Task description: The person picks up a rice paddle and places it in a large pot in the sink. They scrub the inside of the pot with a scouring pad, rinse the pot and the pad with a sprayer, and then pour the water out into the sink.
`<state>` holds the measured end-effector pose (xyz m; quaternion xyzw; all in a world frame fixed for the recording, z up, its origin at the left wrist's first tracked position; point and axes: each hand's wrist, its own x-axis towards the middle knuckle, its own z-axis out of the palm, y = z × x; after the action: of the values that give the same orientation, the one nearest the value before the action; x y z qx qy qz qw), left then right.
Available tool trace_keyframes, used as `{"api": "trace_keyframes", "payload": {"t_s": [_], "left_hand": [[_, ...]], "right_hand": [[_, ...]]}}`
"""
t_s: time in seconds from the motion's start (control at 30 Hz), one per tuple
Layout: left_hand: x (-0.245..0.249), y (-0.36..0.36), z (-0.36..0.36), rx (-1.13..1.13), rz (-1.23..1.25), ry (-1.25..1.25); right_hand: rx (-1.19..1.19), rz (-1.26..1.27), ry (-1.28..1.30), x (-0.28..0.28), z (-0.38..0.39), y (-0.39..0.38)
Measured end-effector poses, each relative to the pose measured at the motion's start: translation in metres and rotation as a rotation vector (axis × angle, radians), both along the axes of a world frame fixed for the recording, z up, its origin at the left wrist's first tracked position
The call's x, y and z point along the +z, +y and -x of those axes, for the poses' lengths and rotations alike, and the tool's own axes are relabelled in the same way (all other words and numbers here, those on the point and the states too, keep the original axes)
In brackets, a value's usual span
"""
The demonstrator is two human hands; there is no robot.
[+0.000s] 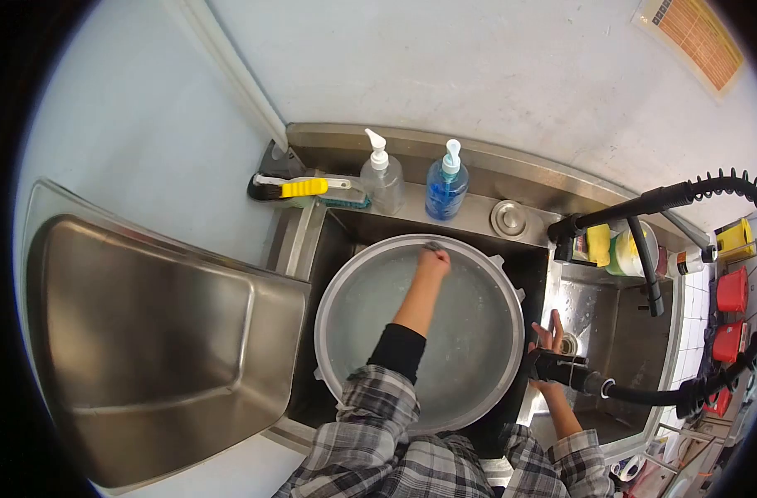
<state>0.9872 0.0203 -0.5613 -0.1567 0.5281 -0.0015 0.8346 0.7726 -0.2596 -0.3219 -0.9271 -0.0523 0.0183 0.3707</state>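
Observation:
A large round grey tub (322,340) sits in the left sink basin, its inside pale and cloudy. My left hand (434,261) reaches across it to the far inner wall. Its fingers are closed around a small dark-grey thing (432,246) at the rim, too small to name. Off the tub's right side, my right hand (549,332) has its fingers stretched out and apart. A black spray head (565,371) on the tap hose hangs in front of that hand and hides its palm. Any contact between them cannot be told.
On the back ledge stand a clear pump bottle (383,187), a blue soap bottle (446,189), a yellow-handled brush (304,187) and a round metal drain strainer (508,218). The black spring tap (627,209) arches over the right basin (635,332). A yellow sponge (598,244) lies behind it.

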Motion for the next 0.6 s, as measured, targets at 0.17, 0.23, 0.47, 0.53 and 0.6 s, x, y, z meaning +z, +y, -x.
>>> {"api": "trace_keyframes", "payload": {"t_s": [0.17,0.23,0.47,0.53,0.6], "left_hand": [[0.141,0.116,0.04,0.231,0.187,0.274],[0.124,0.15,0.074,0.324,0.16,0.229],[0.059,0.168,0.21,0.72,0.066,0.143],[0.032,0.165,0.243,0.757,0.043,0.174],[0.03,0.164,0.245,0.758,0.069,0.177]], "right_hand": [[0.062,0.158,-0.253,-0.007,-0.002,-0.004],[0.172,-0.118,-0.301,-0.014,-0.002,-0.002],[-0.112,-0.326,-0.011,0.016,0.001,0.015],[-0.085,-0.175,-0.046,0.013,0.002,0.014],[-0.107,-0.279,-0.046,0.011,0.004,0.016]]}}
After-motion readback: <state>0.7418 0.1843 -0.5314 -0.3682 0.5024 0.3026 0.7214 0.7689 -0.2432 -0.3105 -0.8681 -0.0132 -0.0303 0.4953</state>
